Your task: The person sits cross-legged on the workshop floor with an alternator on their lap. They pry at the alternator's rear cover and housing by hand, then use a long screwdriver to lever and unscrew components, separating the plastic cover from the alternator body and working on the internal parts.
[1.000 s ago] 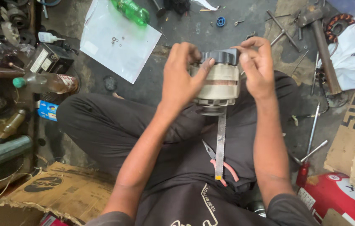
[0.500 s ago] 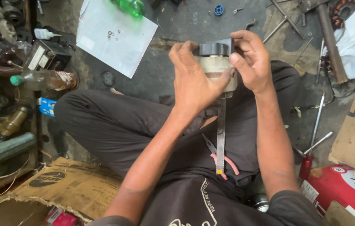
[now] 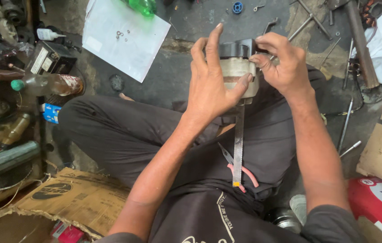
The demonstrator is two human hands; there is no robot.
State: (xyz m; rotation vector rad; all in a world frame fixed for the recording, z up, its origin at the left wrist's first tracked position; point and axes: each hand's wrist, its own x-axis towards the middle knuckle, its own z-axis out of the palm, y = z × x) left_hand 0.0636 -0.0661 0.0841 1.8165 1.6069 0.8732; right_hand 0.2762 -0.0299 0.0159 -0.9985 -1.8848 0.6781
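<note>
Both hands had moved slightly higher since the earlier frame, and the left fingers had spread more. The left hand was wrapped around the motor, thumb pressed on its side. The right hand pinched the dark top part with curled fingers. The motor was held above the lap. A metal strip hung below it, beside pliers on the lap. White paper lay on the floor.

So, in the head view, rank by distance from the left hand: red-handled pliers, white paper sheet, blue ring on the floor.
From the left hand:
1. White paper sheet, on the floor to the picture's left.
2. Red-handled pliers, below on the lap.
3. Blue ring, top edge; close to the pliers' distance, hard to call.
</note>
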